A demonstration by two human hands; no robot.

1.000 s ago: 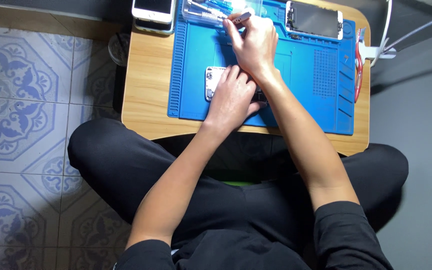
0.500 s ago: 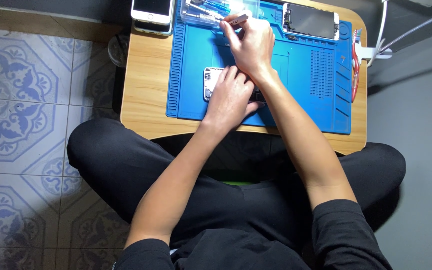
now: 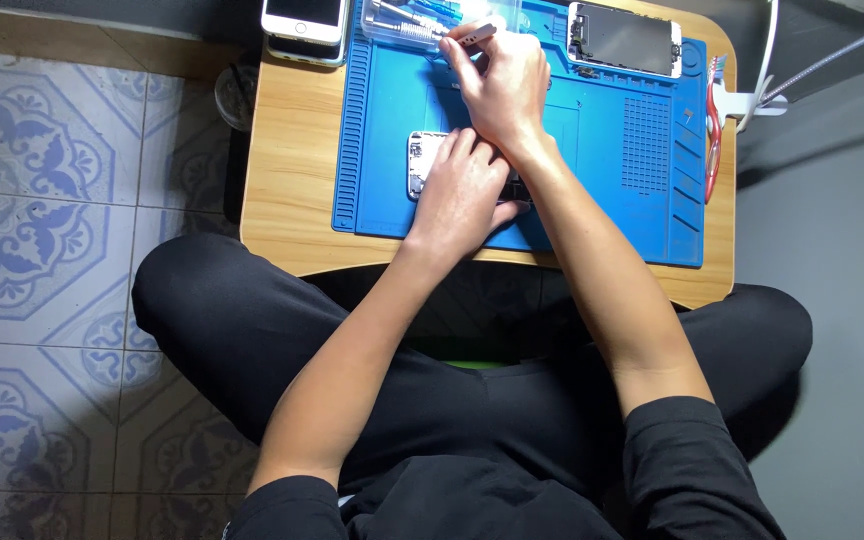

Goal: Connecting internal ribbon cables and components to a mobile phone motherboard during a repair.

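My left hand [image 3: 462, 190] lies flat on an opened phone body [image 3: 419, 163] that rests on the blue work mat [image 3: 612, 200], covering most of it. My right hand [image 3: 497, 85] is raised above the mat's far edge, with its fingers closed on a thin tool [image 3: 474, 34] whose tip points to the upper right. The tool sits right beside a clear plastic tray of tools [image 3: 402, 22]. What the tool's other end touches is hidden by my fingers.
A detached phone screen [image 3: 624, 40] lies at the mat's far right corner. A white phone [image 3: 302, 18] lies at the far left of the small wooden table [image 3: 287, 180]. Red-handled tweezers [image 3: 716, 130] lie along the right edge. Patterned floor tiles lie to the left, my crossed legs below.
My right hand has shifted slightly toward the far edge of the mat with the tool. My left hand has stayed on the phone body.
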